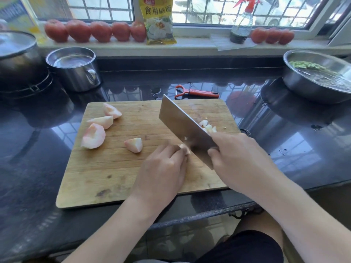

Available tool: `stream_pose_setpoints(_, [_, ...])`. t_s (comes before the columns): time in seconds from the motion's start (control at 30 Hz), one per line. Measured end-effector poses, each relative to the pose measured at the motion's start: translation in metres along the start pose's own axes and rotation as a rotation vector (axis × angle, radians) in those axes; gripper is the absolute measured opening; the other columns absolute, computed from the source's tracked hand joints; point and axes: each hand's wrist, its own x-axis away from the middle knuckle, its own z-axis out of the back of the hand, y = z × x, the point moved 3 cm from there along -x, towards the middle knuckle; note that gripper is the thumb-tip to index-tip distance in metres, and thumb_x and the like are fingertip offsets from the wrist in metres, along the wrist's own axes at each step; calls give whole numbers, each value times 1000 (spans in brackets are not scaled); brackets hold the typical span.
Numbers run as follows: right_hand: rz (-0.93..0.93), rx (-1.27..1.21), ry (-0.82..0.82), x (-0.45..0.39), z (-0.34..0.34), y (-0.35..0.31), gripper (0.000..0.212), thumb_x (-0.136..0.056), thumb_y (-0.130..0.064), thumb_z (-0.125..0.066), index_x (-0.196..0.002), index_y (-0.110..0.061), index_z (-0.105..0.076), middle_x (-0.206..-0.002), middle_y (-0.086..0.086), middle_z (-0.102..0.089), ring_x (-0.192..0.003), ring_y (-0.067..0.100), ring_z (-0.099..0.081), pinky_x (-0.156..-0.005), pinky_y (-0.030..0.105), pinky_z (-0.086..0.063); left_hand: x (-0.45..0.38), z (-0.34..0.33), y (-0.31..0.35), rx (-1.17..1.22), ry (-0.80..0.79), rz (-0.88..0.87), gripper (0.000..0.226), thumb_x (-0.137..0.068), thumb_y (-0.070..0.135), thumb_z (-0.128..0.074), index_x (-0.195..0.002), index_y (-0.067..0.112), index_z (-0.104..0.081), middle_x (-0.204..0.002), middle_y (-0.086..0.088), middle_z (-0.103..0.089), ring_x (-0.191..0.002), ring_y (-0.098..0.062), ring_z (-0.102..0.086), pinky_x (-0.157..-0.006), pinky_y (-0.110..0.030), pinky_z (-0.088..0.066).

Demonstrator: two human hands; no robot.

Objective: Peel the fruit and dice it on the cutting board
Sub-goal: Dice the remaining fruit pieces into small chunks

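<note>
Only readable text was on the yellow packet (159, 19), top centre of frame, standing on the windowsill (190, 46) betw. the tomatoes. Large dark characters across its upper part read 食用碱面. A small red logo patch sat above that, characters too small to make out. Lower down the packet showed a food pic, w/ no legible print. Upper left corner of frame had a yellow box (18, 15) w/ printed lines, blurred, couldn't be read. No numbers or brand marks legible elsewhere.
</note>
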Motion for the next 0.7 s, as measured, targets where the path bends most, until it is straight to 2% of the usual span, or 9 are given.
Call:
stream_pose_setpoints(0.1, [-31,25,-2,9,2,5,32,-97,-30,-48,-70,-23,-32,-79,0,-50,-81,32,-49,-63,37,-37,3,2,5,-9,-3,-8,25,-103,15,-52,-107,5,-75,-99,-8,-72,-92,-28,-63,-89,-38,-55])
stream_pose_setpoints(0.3, [-50,67,-8,21,5,-1,36,-98,-33,-48,-69,-27,-28,-73,-6,-41,-76,28,-42,-61,36,-34,2,4,6,-54,-42,-19,28,-103,15,-48,-108,4,-73,-99,-10,-71,-91,-28,-62,-87,-42,-55])
stream_pose_setpoints(0.47, [-45,78,9,23,6,-4,23,-98,-32,-48,-79,-25,-37,-74,-6,-43,-76,29,-45,-61,36,-36,2,4,6,-70,-49,-9,30,-103,16,-46,-107,4,-73,-100,-10,-71,-91,-29,-62,-86,-43,-55])
stream_pose_setpoints(0.6, [-60,142,-16,28,8,-6,26,-96,-28,-48,-76,-24,-32,-74,-7,-40,-71,24,-42,-59,35,-35,2,1,4,-67,-38,2,30,-104,15,-46,-105,5,-74,-97,-8,-71,-92,-29,-62,-86,-43,-54])
stream_pose_setpoints(0.7, [-76,176,-43,28,9,-10,19,-96,-28,-47,-82,-27,-34,-74,-7,-36,-73,26,-41,-62,35,-35,2,0,3,-59,-47,5,30,-103,16,-46,-105,6,-74,-97,-7,-71,-92,-27,-62,-85,-42,-54])
